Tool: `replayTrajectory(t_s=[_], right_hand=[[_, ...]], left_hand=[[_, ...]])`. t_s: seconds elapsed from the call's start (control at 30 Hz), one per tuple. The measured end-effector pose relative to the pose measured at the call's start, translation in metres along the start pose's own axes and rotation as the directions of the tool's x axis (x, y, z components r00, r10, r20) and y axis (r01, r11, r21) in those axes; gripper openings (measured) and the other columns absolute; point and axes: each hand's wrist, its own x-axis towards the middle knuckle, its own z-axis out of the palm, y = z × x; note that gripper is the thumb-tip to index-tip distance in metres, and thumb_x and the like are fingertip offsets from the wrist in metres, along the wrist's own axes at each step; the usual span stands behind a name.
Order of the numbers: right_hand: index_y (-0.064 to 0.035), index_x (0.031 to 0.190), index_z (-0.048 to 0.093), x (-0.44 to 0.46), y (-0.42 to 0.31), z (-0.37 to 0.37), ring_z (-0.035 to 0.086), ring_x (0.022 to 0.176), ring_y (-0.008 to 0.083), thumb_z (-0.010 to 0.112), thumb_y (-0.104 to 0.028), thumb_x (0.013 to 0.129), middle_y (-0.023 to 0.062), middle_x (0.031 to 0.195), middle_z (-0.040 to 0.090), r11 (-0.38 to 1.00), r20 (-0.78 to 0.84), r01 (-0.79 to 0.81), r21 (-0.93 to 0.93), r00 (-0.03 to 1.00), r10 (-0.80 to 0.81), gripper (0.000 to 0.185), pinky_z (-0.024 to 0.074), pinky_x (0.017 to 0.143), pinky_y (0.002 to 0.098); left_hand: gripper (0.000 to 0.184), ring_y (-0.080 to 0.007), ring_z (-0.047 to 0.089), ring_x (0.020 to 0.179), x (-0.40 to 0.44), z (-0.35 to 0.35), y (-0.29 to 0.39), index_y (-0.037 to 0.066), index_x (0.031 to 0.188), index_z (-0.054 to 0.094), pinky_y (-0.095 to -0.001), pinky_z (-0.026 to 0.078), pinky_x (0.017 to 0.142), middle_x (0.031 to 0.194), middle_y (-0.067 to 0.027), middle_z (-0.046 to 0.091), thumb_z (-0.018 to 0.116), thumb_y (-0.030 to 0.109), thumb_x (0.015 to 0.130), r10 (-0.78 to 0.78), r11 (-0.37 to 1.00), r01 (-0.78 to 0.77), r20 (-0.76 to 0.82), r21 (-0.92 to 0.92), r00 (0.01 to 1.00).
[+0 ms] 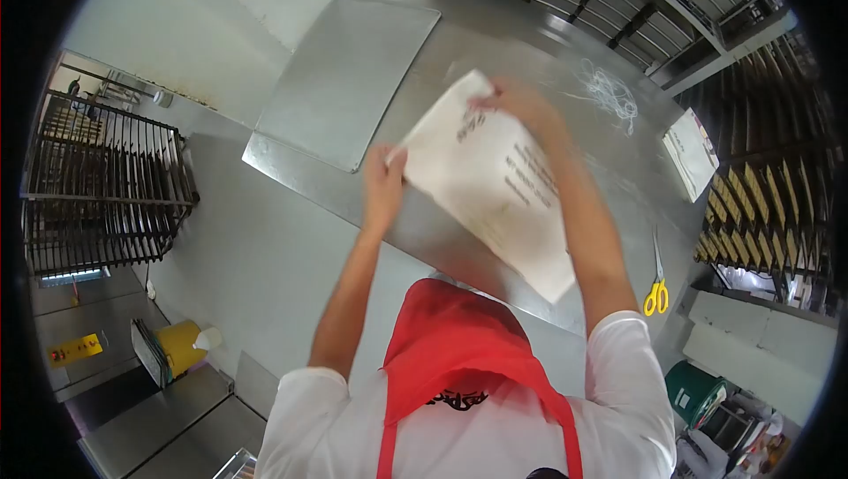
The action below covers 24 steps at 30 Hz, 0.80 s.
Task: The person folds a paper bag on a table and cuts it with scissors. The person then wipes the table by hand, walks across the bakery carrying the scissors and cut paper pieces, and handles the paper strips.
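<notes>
Over the metal table (495, 20): a flat white bag (490, 188) with dark print is held up at a slant, near the front edge, between the two hands, with its low end by the right arm

Left hand (383, 177): one corner of the white bag is pinched by the thumb and fingers

Right hand (523, 106): the far end of the white bag seems to be gripped by the fingers, but this hand is blurred and each finger cannot be told apart

What is done: the white bag has been picked up and is held by both hands; that much can be seen

What is left: the white bag has not been put down yet, so it can be guessed that its handling is only partway through; how much is left cannot be told

Inside of the bag: nothing in it can be seen, and it looks thin, so it may be guessed to be empty

Yellow scissors (660, 283): they are not being used, and are laid near the right side of the table with the blades pointed away from the body

String (608, 95): a loose, messy heap is left on the table, past the right hand; where it came from is not shown

Folded packet (692, 154): it is laid by the right edge of the table, touched by no hand, and may be one more bag

Gray sheet (344, 82): it is laid flat at the left, with no hand on it
</notes>
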Motion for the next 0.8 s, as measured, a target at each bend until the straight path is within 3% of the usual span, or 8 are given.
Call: replayTrajectory(t_s=[0.13,0.17,0.4,0.47,0.53,0.6,0.67,0.8], right_hand=[[-0.0084,0.102,0.068,-0.029,-0.066,-0.091,0.062,0.078,0.0054,0.071,-0.032,0.086,-0.0011,0.089,0.069,0.960,-0.173,0.268,0.088,0.953,-0.250,0.029,0.0469,0.072,0.0236],[-0.0082,0.101,0.068,-0.049,-0.084,-0.106,0.061,0.077,0.0042,0.071,-0.032,0.086,-0.0022,0.089,0.069,0.886,-0.186,0.367,0.285,0.928,-0.324,0.029,0.0470,0.073,0.0225],[-0.0029,0.102,0.067,-0.213,-0.117,-0.131,0.059,0.081,0.0067,0.071,-0.030,0.086,0.0011,0.089,0.068,0.863,-0.394,0.500,-0.068,0.781,-0.484,0.032,0.0461,0.077,0.0234],[-0.0031,0.100,0.069,-0.253,-0.097,-0.115,0.059,0.081,0.0077,0.070,-0.022,0.085,0.0002,0.089,0.068,0.922,-0.323,0.377,-0.085,0.865,-0.384,0.025,0.0455,0.077,0.0228],[-0.0038,0.099,0.070,-0.283,-0.063,-0.086,0.060,0.083,0.0085,0.070,-0.010,0.082,0.0002,0.089,0.068,0.903,-0.276,0.309,-0.298,0.878,-0.392,0.018,0.0458,0.077,0.0230],[-0.0056,0.098,0.070,-0.294,-0.007,-0.054,0.061,0.084,0.0101,0.070,0.000,0.077,0.0009,0.091,0.069,0.959,-0.096,0.283,-0.014,0.954,-0.283,0.022,0.0471,0.078,0.0254],[-0.0068,0.098,0.071,-0.307,0.041,-0.012,0.063,0.086,0.0118,0.069,0.003,0.075,0.0031,0.090,0.070,0.982,-0.031,0.173,0.073,0.985,-0.171,0.026,0.0482,0.079,0.0274],[-0.0059,0.098,0.070,-0.345,0.102,0.057,0.063,0.084,0.0133,0.071,0.000,0.076,0.0045,0.087,0.070,0.996,0.089,0.052,0.075,0.994,-0.059,0.023,0.0482,0.078,0.0280]], left_hand=[[0.031,-0.0092,0.055,0.063,0.051,-0.020,0.135,0.000,0.110,0.060,-0.0259,0.047,0.059,0.071,-0.0027,0.059,0.062,0.026,0.093,0.311,0.950,-0.306,0.113,-0.060,0.944],[0.030,-0.0090,0.059,0.069,0.044,-0.029,0.173,0.001,0.114,0.059,-0.0252,0.049,0.065,0.077,-0.0035,0.063,0.061,0.023,0.094,0.380,0.924,-0.366,0.164,-0.114,0.910],[0.034,-0.0128,0.060,0.068,-0.054,-0.061,0.275,0.006,0.123,0.057,-0.0292,0.049,0.063,0.077,-0.0056,0.065,0.062,0.014,0.091,0.647,0.762,-0.606,0.296,-0.228,0.703],[0.041,-0.0164,0.067,0.082,-0.084,-0.072,0.270,0.004,0.130,0.052,-0.0306,0.052,0.077,0.101,-0.0088,0.069,0.057,0.004,0.090,0.580,0.640,-0.756,0.560,0.136,0.592],[0.043,-0.0312,0.067,0.083,-0.115,-0.071,0.256,0.004,0.129,0.052,-0.0370,0.051,0.074,0.100,-0.0170,0.067,0.058,0.003,0.087,0.307,0.635,-0.696,0.717,0.336,0.626],[0.040,-0.0412,0.062,0.083,-0.138,-0.060,0.227,0.004,0.126,0.053,-0.0440,0.050,0.071,0.096,-0.0242,0.064,0.059,0.006,0.087,0.085,0.699,-0.626,0.829,0.346,0.553],[0.031,-0.0431,0.061,0.080,-0.159,-0.043,0.166,0.002,0.116,0.056,-0.0489,0.047,0.068,0.086,-0.0247,0.063,0.060,0.009,0.086,0.165,0.692,-0.688,0.880,0.219,0.446],[0.014,-0.0446,0.060,0.079,-0.196,-0.017,0.067,0.000,0.096,0.057,-0.0503,0.046,0.068,0.081,-0.0243,0.062,0.058,0.007,0.085,-0.096,0.698,-0.654,0.943,0.292,0.319]])
